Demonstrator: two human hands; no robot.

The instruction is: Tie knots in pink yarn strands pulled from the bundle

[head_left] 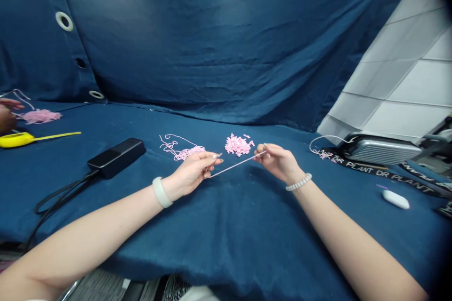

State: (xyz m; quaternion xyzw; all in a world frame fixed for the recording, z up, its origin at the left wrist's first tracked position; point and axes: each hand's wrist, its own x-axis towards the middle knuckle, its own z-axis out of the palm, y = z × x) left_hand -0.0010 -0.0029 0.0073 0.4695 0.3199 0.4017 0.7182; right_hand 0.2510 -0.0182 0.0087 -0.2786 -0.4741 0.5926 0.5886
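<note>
A length of pink yarn (236, 165) is stretched in a straight slanting line between my two hands, above the blue cloth. At its lower end, my left hand (190, 174) pinches it between closed fingers. My right hand (280, 163) grips the higher end near the fingertips; a small rounded beige shape there is too unclear to name. Just behind my left hand lies a loose tangle of pink yarn (189, 151), partly covered by the hand. Between and beyond the hands sits a small heap of short pink pieces (237, 145).
Left of me are a black power adapter (116, 157) with a cable and a yellow tool (16, 139) with a thin strip. Another person's hand (6, 117) is beside more pink yarn (40, 116). A silvery device (386, 149), a printed lanyard (374, 170) and a white oval object (395, 199) lie right.
</note>
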